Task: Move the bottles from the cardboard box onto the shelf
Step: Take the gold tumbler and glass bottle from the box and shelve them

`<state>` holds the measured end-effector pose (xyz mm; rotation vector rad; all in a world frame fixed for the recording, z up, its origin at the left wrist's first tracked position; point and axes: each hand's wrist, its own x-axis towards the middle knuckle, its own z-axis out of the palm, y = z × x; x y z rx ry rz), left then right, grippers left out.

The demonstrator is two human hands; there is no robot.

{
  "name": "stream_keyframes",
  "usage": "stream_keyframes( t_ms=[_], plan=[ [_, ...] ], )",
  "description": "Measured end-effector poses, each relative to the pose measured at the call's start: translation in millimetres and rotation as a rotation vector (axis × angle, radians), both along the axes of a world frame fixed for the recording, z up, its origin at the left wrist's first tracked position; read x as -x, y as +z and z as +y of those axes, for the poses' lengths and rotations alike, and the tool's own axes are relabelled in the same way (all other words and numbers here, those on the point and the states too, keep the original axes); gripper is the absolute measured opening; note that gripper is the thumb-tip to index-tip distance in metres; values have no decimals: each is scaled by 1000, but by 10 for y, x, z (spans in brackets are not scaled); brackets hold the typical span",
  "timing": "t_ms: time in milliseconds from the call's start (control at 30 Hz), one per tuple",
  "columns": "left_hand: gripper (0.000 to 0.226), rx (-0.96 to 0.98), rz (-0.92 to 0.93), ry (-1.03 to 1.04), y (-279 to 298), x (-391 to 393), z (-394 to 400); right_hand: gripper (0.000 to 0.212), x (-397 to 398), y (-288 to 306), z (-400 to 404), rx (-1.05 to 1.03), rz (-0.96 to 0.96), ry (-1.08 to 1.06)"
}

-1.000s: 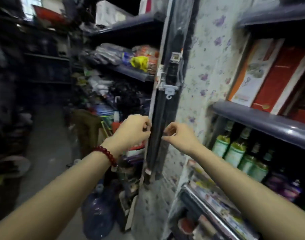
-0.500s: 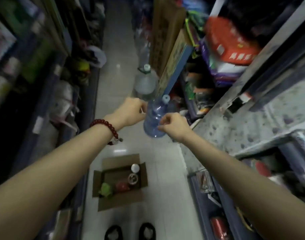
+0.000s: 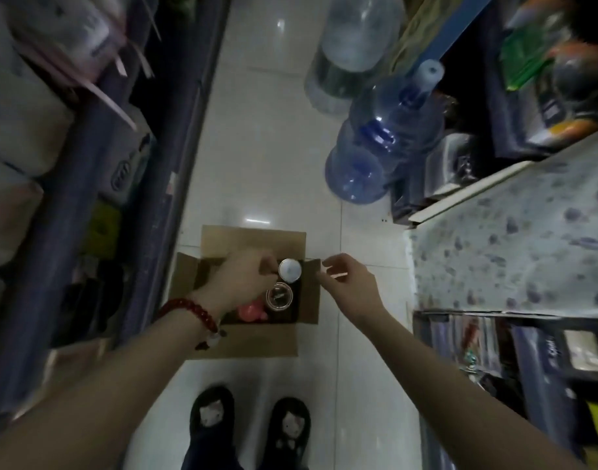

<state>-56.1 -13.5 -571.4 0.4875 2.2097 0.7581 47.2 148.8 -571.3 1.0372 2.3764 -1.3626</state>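
Note:
An open cardboard box point(image 3: 256, 340) sits on the pale tiled floor below me. Inside it I see a bottle with a white cap point(image 3: 290, 269), a clear round lid point(image 3: 279, 296) and a pink-red top point(image 3: 251, 312). My left hand point(image 3: 245, 281), with a red bead bracelet at the wrist, hovers over the box's left half with its fingers curled, close to the white cap. My right hand point(image 3: 346, 283) hangs above the box's right flap, fingers loosely bent and empty. Whether either hand touches a bottle is unclear. Shelves point(image 3: 487, 337) run along the right.
Two large blue water jugs point(image 3: 382, 144) stand on the floor beyond the box, at the right. Packed shelving lines the left side point(image 3: 97, 184) of the narrow aisle. My two dark slippers point(image 3: 250, 422) stand just behind the box.
My view has swung down from the shelf to the floor. Both hands have dropped from chest height to just above the box, which now fills the middle of the view.

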Motion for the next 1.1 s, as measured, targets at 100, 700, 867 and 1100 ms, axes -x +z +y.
stream_keyframes(
  t_ms=[100,700,867,1100],
  plan=[
    [13,19,-76,76,-698,-200,-90,12,-25,-659,-21,0,17,6],
    [55,-215,14,388,-2589,-710,222,50,319,-2643,-261,-42,164,-72],
    [97,-122,36,228,-2832,-902,212,59,352,-2770,-253,-82,162,-48],
    [111,-89,136,410,-3031,-847,283,67,499,-2929,-276,-135,127,-77]
  ],
)
